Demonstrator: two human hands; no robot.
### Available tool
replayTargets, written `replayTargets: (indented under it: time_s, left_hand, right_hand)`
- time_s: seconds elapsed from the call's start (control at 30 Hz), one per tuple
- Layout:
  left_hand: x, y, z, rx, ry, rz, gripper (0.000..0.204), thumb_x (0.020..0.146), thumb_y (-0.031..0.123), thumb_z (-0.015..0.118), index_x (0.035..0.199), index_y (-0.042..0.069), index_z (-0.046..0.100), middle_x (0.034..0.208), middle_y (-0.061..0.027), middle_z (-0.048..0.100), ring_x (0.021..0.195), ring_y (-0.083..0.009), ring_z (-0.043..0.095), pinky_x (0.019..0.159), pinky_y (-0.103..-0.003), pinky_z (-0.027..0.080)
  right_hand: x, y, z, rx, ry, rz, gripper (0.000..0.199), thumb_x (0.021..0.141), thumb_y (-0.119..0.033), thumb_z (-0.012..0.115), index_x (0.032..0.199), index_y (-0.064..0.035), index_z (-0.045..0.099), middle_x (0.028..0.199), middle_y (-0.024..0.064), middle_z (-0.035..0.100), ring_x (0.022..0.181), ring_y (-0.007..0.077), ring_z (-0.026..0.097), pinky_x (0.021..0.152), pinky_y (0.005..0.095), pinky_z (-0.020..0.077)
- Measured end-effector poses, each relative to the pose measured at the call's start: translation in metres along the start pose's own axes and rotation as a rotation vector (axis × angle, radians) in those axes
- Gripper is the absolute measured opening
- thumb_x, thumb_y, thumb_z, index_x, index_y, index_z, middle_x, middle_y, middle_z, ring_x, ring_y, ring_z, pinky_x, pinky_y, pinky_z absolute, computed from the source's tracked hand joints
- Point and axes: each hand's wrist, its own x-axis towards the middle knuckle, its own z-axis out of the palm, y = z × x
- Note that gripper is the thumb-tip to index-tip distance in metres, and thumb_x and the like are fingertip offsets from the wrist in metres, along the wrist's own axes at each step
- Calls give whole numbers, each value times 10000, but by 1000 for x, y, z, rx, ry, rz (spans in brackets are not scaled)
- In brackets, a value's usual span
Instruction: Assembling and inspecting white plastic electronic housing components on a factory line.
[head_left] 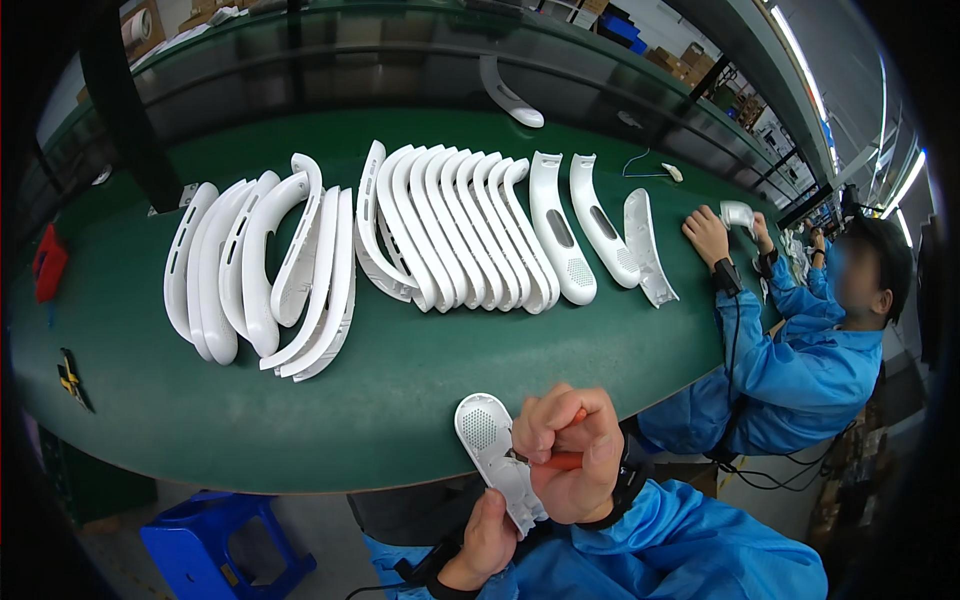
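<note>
At the near edge of the green table, my left hand [485,545] is closed on the lower end of a white curved plastic shell [484,425]. The shell's rounded end, with a grille of small holes, points up and away from me. My right hand [572,450] is curled over the shell's middle, closed around an orange tool [564,462]. Only bits of orange show between the fingers, so the tool's kind is hidden. Whether its tip touches the shell cannot be seen.
Rows of white curved shells [470,230] lie across the green table [390,400]. Yellow-and-black pliers [70,380] and a red object [48,263] lie at the left. A co-worker in blue [800,340] handles a white part at the right. A blue stool [225,545] stands below.
</note>
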Motion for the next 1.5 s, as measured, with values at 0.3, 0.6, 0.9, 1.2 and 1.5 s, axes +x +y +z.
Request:
replayTargets:
  time_s: [0.3, 0.6, 0.9, 1.2, 1.5]
  left_hand:
    - [1, 2, -1, -29, -49, -30, 704, 998, 522, 304, 1464, 14, 164, 1455, -127, 338, 1359, -240, 344, 1130, -402, 272]
    - [-2, 7, 4, -13, -83, -51, 671, 997, 521, 308, 1392, -20, 272, 1221, -128, 483, 1107, -202, 501, 960, -357, 403]
    - [-2, 28, 6, 19, -77, -74, 719, 975, 581, 306, 1308, -46, 414, 1069, -170, 621, 933, -287, 629, 833, -408, 509]
    - [-4, 51, 6, 137, -134, -191, 685, 967, 461, 472, 1364, -88, 369, 1193, -178, 601, 1054, -284, 611, 940, -390, 470]
    - [3, 59, 21, 340, 99, -180, 706, 956, 549, 432, 1248, -89, 509, 1026, -146, 658, 898, -232, 641, 821, -347, 499]
  right_hand:
    - [-1, 11, 1, -16, -25, -59, 455, 974, -467, 440, 970, -12, 436, 754, 65, 441, 579, 119, 357, 524, 276, 314]
    - [1, 7, -3, -106, -77, -7, 509, 963, -491, 465, 976, 18, 467, 703, 63, 434, 578, 113, 359, 525, 266, 310]
    - [131, -66, -45, -747, -209, -203, 233, 846, -132, 636, 1040, -15, 582, 672, -11, 477, 553, 44, 413, 502, 219, 338]
    - [344, -3, -217, -1611, 94, 156, 316, 800, -241, 624, 1039, -36, 651, 986, 212, 676, 968, 383, 641, 866, 444, 502]
    - [444, 70, -281, -1779, 36, 339, 442, 763, -381, 722, 1106, -109, 662, 1097, 173, 663, 1028, 342, 641, 890, 428, 514]
